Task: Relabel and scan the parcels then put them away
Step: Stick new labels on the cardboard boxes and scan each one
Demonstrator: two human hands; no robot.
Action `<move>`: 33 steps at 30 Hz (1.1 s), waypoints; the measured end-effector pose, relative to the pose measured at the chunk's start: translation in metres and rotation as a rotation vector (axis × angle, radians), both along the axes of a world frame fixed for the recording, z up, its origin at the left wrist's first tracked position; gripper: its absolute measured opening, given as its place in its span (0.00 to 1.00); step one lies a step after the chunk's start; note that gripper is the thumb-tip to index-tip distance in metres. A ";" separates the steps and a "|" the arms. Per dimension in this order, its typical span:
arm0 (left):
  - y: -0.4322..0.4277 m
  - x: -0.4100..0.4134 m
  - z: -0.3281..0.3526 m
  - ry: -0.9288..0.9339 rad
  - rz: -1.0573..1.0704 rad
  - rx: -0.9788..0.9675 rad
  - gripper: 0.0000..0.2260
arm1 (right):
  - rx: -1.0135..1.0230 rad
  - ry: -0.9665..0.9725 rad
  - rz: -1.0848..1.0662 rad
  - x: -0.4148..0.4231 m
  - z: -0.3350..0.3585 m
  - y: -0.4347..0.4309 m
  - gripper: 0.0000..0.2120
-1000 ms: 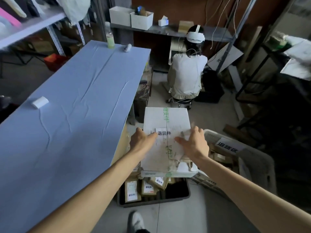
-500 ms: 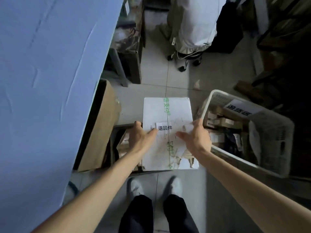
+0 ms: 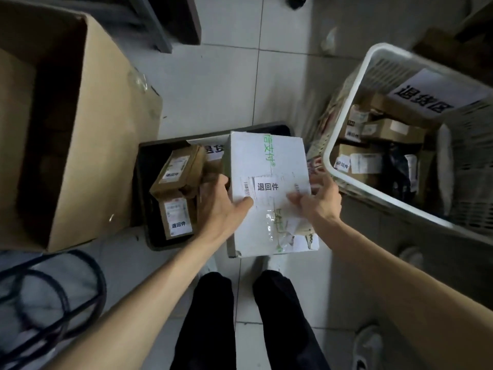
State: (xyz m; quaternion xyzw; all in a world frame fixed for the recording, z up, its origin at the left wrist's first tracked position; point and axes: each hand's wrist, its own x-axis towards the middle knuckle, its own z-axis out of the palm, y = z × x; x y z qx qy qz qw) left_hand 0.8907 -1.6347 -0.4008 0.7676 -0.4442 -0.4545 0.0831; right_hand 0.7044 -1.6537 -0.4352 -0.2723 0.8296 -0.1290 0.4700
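White cardboard parcel [image 3: 266,161], held over the floor between two bare hands. The left hand [image 3: 221,201] grips its left edge, thumb laid flat on the top face and the other fingers curled out of sight round the side. The right hand [image 3: 320,201] grips the opposite edge the same way, thumb on top, fingers wrapped round the right side. Between the two thumbs sits a white label [image 3: 267,186] printed in black characters, flanked by barcode strips; green print runs along the parcel's far half, and torn tape and paper mark the near end.

Directly beneath and to the left of the left hand lies a black bin [image 3: 141,182] on the floor, holding two brown parcels [image 3: 177,169], each with a similar black-printed label. Beyond the right hand stands a white slatted basket [image 3: 346,108], tilted, filled with assorted brown and dark packages and bearing a large paper sign [image 3: 426,98]. Farther out past the left hand is an open brown carton [image 3: 106,129]. Below the hands, the person's black trouser legs [image 3: 210,316] stand on pale floor tiles [image 3: 226,84].
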 end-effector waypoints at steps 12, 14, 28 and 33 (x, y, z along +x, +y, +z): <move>-0.056 0.021 -0.019 0.106 -0.107 -0.389 0.06 | 0.126 -0.143 0.138 0.003 -0.139 -0.040 0.10; -0.056 0.027 -0.026 -0.067 -0.297 -0.361 0.07 | 0.129 -0.146 0.147 0.010 -0.141 -0.039 0.08; -0.037 0.048 -0.002 -0.215 -0.332 -0.231 0.10 | 0.000 0.283 0.747 0.009 -0.054 -0.041 0.30; -0.027 0.074 0.049 -0.338 -0.403 -0.282 0.11 | 0.029 0.291 0.782 0.020 0.024 -0.056 0.29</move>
